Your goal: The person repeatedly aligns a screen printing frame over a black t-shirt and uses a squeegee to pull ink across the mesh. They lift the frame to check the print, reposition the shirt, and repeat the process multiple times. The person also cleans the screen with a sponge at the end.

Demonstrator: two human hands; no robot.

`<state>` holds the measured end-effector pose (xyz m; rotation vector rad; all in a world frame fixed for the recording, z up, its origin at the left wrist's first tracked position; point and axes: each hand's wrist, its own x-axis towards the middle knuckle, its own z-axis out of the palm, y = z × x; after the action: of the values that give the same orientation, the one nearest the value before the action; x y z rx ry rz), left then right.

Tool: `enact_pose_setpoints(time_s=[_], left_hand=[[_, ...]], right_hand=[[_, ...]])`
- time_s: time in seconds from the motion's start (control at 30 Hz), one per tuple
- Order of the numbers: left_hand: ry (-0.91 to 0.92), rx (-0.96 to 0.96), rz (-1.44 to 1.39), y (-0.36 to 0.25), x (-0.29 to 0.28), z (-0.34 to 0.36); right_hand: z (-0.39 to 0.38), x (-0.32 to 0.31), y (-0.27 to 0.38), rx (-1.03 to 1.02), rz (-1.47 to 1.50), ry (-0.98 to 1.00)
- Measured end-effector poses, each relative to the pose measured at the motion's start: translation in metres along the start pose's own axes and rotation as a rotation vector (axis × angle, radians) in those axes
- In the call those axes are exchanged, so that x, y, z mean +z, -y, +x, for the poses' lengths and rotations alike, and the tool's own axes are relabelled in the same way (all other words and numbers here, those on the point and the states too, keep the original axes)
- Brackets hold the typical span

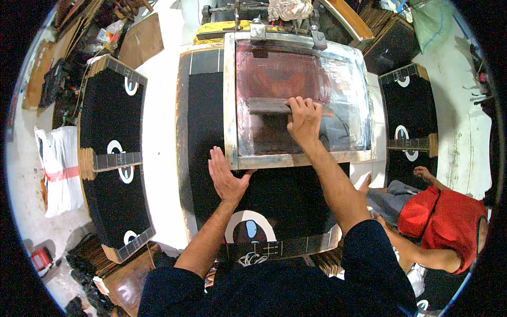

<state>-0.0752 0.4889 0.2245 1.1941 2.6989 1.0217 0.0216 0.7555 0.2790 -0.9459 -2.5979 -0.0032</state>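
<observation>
A screen-printing frame (311,160) with a pale, paint-stained rim lies over black fabric (206,111) stretched on a board. Dark red ink is smeared across the far part of its mesh. My right hand (305,120) is closed around a squeegee (268,107), which lies crosswise on the mesh. At the frame's near left corner my left hand (228,178) rests with fingers stretched and thumb out, holding nothing. Nearer to me, a printed white arc with a blue oval (251,228) shows on the black fabric. The squeegee's lower edge is hard to make out.
Metal clamps (257,31) hold the frame's far edge. Boards with black printed fabric stand at left (113,142) and right (412,108). A person in red (443,227) crouches at the lower right. A white sack (62,171) lies far left.
</observation>
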Motion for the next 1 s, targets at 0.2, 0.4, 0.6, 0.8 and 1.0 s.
enact_pose_setpoints(time_s=[0.2,0.4,0.6,0.8,1.0], left_hand=[[0.103,-0.180,-0.351,-0.010,-0.009,0.008],[0.080,-0.224,-0.479,-0.016,-0.020,0.008],[0.079,-0.247,-0.420,-0.022,-0.023,0.010],[0.072,-0.209,-0.364,-0.021,-0.024,0.010],[0.077,-0.285,-0.417,-0.021,-0.021,0.009]], right_hand=[[0.011,-0.005,-0.011,-0.071,-0.025,-0.104],[0.077,-0.016,-0.032,-0.047,0.043,0.146],[0.057,-0.016,-0.039,-0.077,0.149,0.242],[0.158,0.037,-0.079,-0.051,-0.003,0.289],[0.206,0.054,-0.088,-0.009,-0.005,0.345]])
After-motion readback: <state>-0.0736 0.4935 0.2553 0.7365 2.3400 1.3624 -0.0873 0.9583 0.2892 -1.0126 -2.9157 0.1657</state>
